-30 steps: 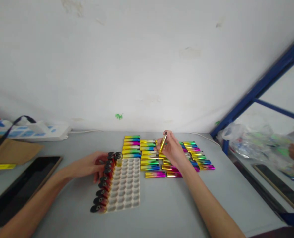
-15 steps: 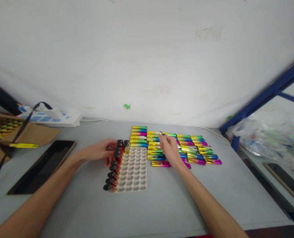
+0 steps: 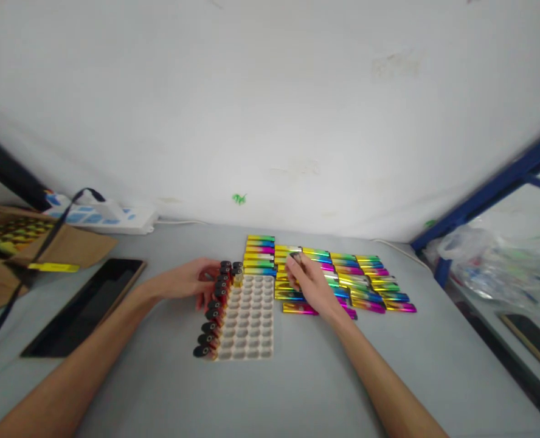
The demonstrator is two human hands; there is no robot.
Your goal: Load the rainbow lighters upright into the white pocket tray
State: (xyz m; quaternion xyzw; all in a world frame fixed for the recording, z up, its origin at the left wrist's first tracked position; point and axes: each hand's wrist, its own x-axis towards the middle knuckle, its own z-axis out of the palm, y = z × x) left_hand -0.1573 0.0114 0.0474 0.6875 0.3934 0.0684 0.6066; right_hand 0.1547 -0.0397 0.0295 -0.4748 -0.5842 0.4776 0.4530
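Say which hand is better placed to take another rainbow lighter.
Right. The right hand is over the rainbow lighters; the left hand rests beyond the tray, beside its dark-capped row.

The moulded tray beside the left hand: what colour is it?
The tray is cream-white; the head view shows it best.

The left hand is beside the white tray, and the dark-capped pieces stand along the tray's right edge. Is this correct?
Not quite. The head view shows the dark-capped pieces along the left edge of the white tray, on the side where the left hand is.
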